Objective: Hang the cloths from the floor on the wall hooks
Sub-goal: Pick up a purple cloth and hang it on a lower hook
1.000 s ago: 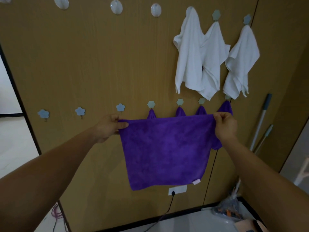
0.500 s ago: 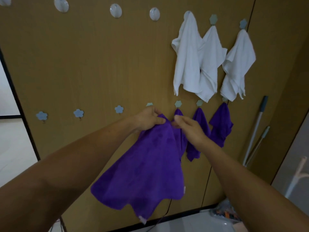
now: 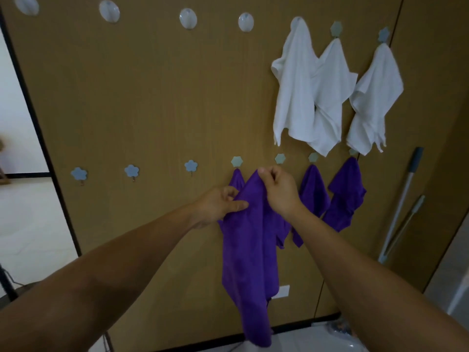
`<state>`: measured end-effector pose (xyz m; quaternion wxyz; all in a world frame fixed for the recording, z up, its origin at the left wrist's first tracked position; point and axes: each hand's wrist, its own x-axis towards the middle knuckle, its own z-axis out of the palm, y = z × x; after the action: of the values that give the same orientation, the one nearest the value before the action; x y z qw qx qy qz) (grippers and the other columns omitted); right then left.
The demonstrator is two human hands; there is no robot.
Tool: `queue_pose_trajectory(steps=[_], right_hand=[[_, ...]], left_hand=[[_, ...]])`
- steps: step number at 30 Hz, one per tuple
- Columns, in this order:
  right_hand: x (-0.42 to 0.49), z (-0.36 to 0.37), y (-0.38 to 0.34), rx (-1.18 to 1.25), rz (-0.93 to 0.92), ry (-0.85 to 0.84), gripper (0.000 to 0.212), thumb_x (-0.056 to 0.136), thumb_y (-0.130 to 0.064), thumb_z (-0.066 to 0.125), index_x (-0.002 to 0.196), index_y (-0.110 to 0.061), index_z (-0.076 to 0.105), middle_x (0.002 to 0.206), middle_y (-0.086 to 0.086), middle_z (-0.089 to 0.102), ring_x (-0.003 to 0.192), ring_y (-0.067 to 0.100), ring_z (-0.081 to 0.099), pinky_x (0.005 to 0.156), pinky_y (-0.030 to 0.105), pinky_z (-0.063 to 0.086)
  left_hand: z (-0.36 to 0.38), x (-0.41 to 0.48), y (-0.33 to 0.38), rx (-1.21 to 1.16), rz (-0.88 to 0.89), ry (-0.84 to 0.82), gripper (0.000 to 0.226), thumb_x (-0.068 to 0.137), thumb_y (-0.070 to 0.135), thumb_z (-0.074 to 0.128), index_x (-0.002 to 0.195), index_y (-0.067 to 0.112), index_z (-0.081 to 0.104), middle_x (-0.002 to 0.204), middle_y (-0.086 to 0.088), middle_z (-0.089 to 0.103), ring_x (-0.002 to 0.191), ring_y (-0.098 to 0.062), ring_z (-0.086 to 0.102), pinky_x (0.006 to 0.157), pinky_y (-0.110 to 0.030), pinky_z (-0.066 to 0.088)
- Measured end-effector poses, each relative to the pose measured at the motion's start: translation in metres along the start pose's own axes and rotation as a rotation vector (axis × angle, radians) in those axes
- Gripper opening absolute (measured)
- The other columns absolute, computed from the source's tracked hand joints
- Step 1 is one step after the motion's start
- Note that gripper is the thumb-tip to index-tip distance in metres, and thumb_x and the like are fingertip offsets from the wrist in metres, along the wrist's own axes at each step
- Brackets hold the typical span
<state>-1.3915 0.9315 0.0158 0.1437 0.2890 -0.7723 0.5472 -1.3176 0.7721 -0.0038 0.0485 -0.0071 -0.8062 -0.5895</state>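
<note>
I see both bare hands up at the brown wood-grain wall panel point(image 3: 152, 97), sharing one purple microfibre cloth point(image 3: 250, 262). The right hand point(image 3: 279, 193) pinches the cloth's top peak between thumb and curled fingers, just below a pale green hexagonal hook point(image 3: 280, 158) in the lower row. The left hand point(image 3: 218, 205) grips the cloth's left edge lower down, thumb laid across the fabric and fingers curled behind it. The rest of the cloth hangs in a long fold, its tip down by the black skirting strip point(image 3: 291, 325).

A second purple cloth point(image 3: 236, 180) hangs just left of the held one. A third purple cloth point(image 3: 313, 193) and a fourth purple cloth point(image 3: 346, 194) hang to its right (whether the hook above the right hand carries a cloth, I cannot tell). Three white towels point(image 3: 295, 97) hang from the upper row. Blue flower-shaped hooks point(image 3: 131, 170) sit further left, and two grey pole handles point(image 3: 403, 199) lean at the far right.
</note>
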Motion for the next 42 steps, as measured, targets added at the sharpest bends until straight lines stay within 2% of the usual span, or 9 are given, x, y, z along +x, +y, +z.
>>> queue_pose_trajectory(steps=[5,8,10,14,19,24,28,33,42], right_hand=[[0.019,-0.014,-0.006,0.092,-0.003,0.177,0.021,0.1,-0.036,0.045,0.085,-0.025,0.055,0.08,-0.011,0.06,0.074,0.001,0.056,0.069,0.017,0.045],[0.034,-0.036,-0.004,0.097,0.008,0.315,0.023,0.101,-0.033,0.044,0.092,-0.017,0.057,0.079,-0.012,0.057,0.077,0.006,0.056,0.074,0.021,0.046],[0.043,-0.056,0.005,0.122,0.052,0.425,0.027,0.102,-0.032,0.042,0.09,-0.012,0.057,0.076,-0.008,0.055,0.077,0.01,0.054,0.074,0.026,0.046],[0.046,-0.081,0.033,0.145,0.156,0.501,0.036,0.103,-0.028,0.04,0.069,-0.018,0.048,0.066,-0.006,0.049,0.06,0.002,0.045,0.055,0.016,0.039],[0.035,-0.083,0.065,0.164,0.382,0.334,0.037,0.099,-0.026,0.039,0.063,-0.017,0.039,0.064,-0.004,0.041,0.06,0.011,0.039,0.06,0.03,0.034],[0.012,-0.079,0.08,0.17,0.299,-0.111,0.055,0.073,-0.068,0.064,0.098,-0.019,0.059,0.1,-0.011,0.059,0.09,0.006,0.056,0.085,0.027,0.045],[0.009,-0.074,0.093,0.122,0.207,-0.419,0.068,0.044,-0.053,0.088,0.107,-0.04,0.065,0.111,-0.014,0.064,0.096,0.007,0.065,0.08,0.023,0.055],[0.012,-0.062,0.1,0.021,0.049,-0.585,0.067,0.046,-0.043,0.092,0.108,-0.041,0.067,0.112,-0.027,0.063,0.108,-0.01,0.055,0.091,0.013,0.044],[0.025,0.006,0.093,0.581,0.357,-0.241,0.014,0.089,-0.027,0.068,0.092,-0.013,0.071,0.089,0.004,0.074,0.086,0.022,0.07,0.079,0.034,0.057]], left_hand=[[-0.001,-0.011,-0.032,-0.019,-0.079,-0.072,0.029,0.088,0.022,0.069,0.112,0.006,0.067,0.108,-0.005,0.072,0.099,-0.022,0.069,0.08,-0.029,0.056],[-0.01,-0.016,-0.044,0.034,-0.115,-0.07,0.027,0.087,0.029,0.069,0.108,0.013,0.069,0.103,0.0,0.074,0.095,-0.017,0.07,0.077,-0.026,0.056],[-0.021,-0.019,-0.048,0.1,-0.12,-0.055,0.026,0.088,0.03,0.068,0.108,0.014,0.07,0.104,-0.001,0.073,0.096,-0.018,0.069,0.083,-0.03,0.056],[-0.047,-0.02,-0.036,0.181,-0.125,-0.013,0.027,0.089,0.033,0.065,0.106,0.013,0.07,0.101,-0.005,0.074,0.093,-0.024,0.07,0.089,-0.04,0.055],[-0.065,-0.011,0.002,0.217,-0.109,-0.048,0.016,0.093,0.023,0.061,0.103,0.016,0.071,0.099,-0.003,0.074,0.089,-0.02,0.071,0.075,-0.029,0.057],[-0.064,-0.003,0.018,0.221,-0.067,0.143,0.03,0.09,0.006,0.048,0.088,0.022,0.074,0.086,0.003,0.074,0.078,-0.012,0.07,0.064,-0.02,0.053],[-0.064,-0.008,0.008,0.362,-0.069,0.186,0.044,0.089,0.001,0.037,0.094,0.027,0.071,0.091,0.01,0.073,0.081,-0.002,0.068,0.063,-0.012,0.05],[-0.07,-0.016,-0.01,0.538,-0.142,0.182,0.04,0.093,0.006,0.034,0.106,0.024,0.067,0.106,0.007,0.067,0.098,-0.009,0.062,0.077,-0.021,0.048],[-0.075,-0.009,-0.038,0.077,-0.059,0.588,0.043,0.09,0.003,0.032,0.084,0.02,0.071,0.075,0.004,0.073,0.07,-0.01,0.068,0.055,-0.022,0.052]])
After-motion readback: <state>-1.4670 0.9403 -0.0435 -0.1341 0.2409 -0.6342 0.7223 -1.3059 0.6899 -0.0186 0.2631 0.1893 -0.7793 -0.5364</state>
